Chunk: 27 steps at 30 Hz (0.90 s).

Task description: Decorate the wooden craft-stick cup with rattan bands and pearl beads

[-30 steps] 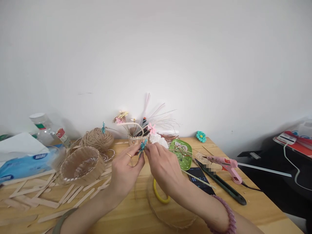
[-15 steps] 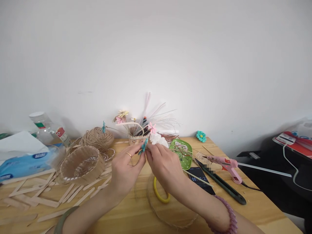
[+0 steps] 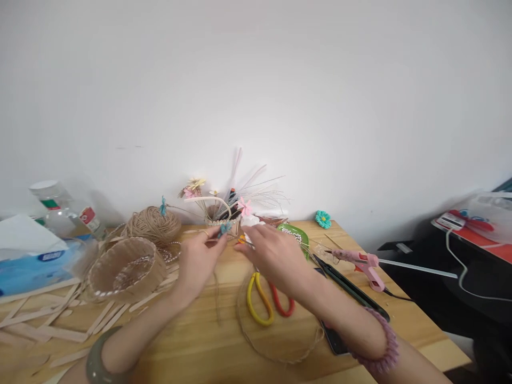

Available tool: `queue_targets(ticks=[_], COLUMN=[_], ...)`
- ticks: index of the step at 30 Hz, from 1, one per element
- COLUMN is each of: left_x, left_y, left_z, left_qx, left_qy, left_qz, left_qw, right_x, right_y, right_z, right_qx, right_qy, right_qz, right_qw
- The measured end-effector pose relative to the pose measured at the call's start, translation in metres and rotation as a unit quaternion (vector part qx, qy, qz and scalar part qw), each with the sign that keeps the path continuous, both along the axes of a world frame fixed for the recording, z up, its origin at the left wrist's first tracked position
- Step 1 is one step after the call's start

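The left hand (image 3: 200, 258) pinches a blue flower (image 3: 224, 229) over the counter (image 3: 180, 341), left of the right hand (image 3: 274, 253); whether that one grips the orange piece (image 3: 241, 239) at its fingertips, I cannot tell.

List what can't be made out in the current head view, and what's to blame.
Scissors: head view, blades hidden by the right hand.
Phone: head view, screen mostly covered by the right forearm.
Flower in the left hand: head view, petals blurred.
Orange bit by the right fingertips: head view, too small to identify.
Tissue pack: head view, cut by the left edge.
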State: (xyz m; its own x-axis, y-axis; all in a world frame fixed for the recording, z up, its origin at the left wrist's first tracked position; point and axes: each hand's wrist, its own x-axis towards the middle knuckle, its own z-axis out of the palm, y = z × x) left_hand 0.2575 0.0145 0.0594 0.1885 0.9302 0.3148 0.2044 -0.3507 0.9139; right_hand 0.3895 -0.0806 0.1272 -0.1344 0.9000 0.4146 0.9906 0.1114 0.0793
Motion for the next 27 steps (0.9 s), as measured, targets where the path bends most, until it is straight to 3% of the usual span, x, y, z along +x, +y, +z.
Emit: queue_targets(ticks=[3,6,9,11,15,19,23,27], left_x=[-0.001,-0.003,-0.001,0.001,0.010,0.015,0.017,0.015], left_y=[0.019,0.034,0.038,0.037,0.032,0.030,0.027,0.021], left_z=[0.000,-0.001,-0.002,-0.003,-0.009,-0.014,-0.014,-0.010], left_qx=[-0.041,-0.067,-0.097,-0.126,-0.151,-0.149,-0.163,-0.184], left_qy=[-0.017,-0.028,-0.035,-0.051,-0.086,-0.093,-0.101,-0.120], left_qz=[0.016,0.022,0.017,0.005,-0.029,-0.044,-0.054,-0.078], left_qw=[0.999,0.997,0.995,0.991,0.984,0.983,0.980,0.972], right_x=[0.036,0.089,0.132,0.142,0.110,0.052,0.022,0.022], right_y=[-0.024,-0.058,-0.091,-0.107,-0.111,-0.083,-0.051,-0.040], right_z=[0.024,0.037,0.026,0.004,-0.053,-0.094,-0.108,-0.111], right_qx=[0.098,0.169,0.103,0.027,-0.060,-0.151,-0.211,-0.247], right_qy=[0.084,0.147,0.169,0.184,0.199,0.167,0.129,0.144], right_qz=[-0.041,-0.147,-0.265,-0.289,-0.236,-0.188,-0.180,-0.208], right_qw=[0.991,0.963,0.944,0.939,0.949,0.956,0.952,0.936])
